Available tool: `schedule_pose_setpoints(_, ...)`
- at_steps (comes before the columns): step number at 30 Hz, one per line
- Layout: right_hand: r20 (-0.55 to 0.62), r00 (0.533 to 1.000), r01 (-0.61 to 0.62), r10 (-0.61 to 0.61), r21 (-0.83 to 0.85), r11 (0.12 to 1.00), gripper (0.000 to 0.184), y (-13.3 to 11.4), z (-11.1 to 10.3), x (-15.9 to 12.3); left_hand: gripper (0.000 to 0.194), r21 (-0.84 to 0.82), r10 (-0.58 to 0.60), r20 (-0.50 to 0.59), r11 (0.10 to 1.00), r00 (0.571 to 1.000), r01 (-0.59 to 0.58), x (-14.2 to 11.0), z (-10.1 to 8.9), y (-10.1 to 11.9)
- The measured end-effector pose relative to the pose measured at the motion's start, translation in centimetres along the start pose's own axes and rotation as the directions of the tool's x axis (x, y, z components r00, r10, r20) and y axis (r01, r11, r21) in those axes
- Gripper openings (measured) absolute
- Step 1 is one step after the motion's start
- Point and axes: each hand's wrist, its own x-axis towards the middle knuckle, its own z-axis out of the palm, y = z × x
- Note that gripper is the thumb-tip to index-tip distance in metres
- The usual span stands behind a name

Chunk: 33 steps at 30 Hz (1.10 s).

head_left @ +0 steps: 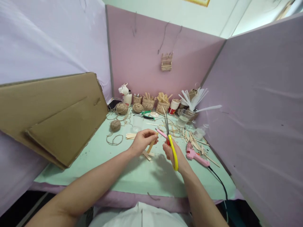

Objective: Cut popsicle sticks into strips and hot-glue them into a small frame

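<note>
My left hand [145, 141] pinches a flat wooden craft stick [151, 146] that slants down toward the tabletop. Cut stick pieces [148, 155] lie below it. My right hand [176, 154] is closed around scissors with a yellow handle [175, 155], blades pointing up and away. A pink pen-like thing [161, 133] also sticks out of this hand, its thin tip toward the left fingers. Just behind my left hand is a small stack of pale sticks [130, 136]. The two hands are apart, and the scissor blades do not touch the stick.
A pink glue gun [196, 156] with a black cord lies right, near scattered wood strips [195, 143]. Twine balls [115, 125], green-handled pliers [148, 117] and stick-filled baskets [163, 107] stand behind. Cardboard sheets [63, 126] lean left; a plastic cup [184, 119] stands back right.
</note>
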Motion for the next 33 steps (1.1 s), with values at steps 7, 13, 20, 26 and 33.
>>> schedule_pose_setpoints(7, 0.137, 0.984, -0.092, 0.113, -0.149, 0.984, 0.031, -1.0, 0.0, -4.6, 0.024, -0.021, -0.092, 0.074, 0.995, 0.993, 0.094, -0.8, 0.3, -0.3)
schedule_pose_setpoints(13, 0.138, 0.985, -0.090, 0.101, -0.084, 0.992, 0.032, 0.7, 1.0, -4.5, 0.024, -0.042, -0.108, 0.050, 0.993, 0.993, 0.110, -0.9, 0.3, -0.1)
schedule_pose_setpoints(20, 0.096, 0.987, -0.120, 0.129, -0.090, 0.989, 0.032, 0.9, 1.4, -4.6, 0.020, -0.018, -0.131, 0.023, 0.991, 0.991, 0.131, -0.7, 0.3, -0.1)
schedule_pose_setpoints(26, 0.100, 0.969, -0.206, 0.227, -0.187, 0.961, 0.036, 0.2, 0.9, -6.1, 0.018, -0.023, -0.219, 0.047, 0.975, 0.975, 0.220, -1.5, 0.9, -0.2)
schedule_pose_setpoints(33, 0.063, 0.926, -0.358, 0.374, -0.176, 0.917, 0.040, -1.0, -0.1, -9.9, 0.009, -0.060, -0.347, 0.102, 0.933, 0.932, 0.354, -3.2, 3.5, -0.8)
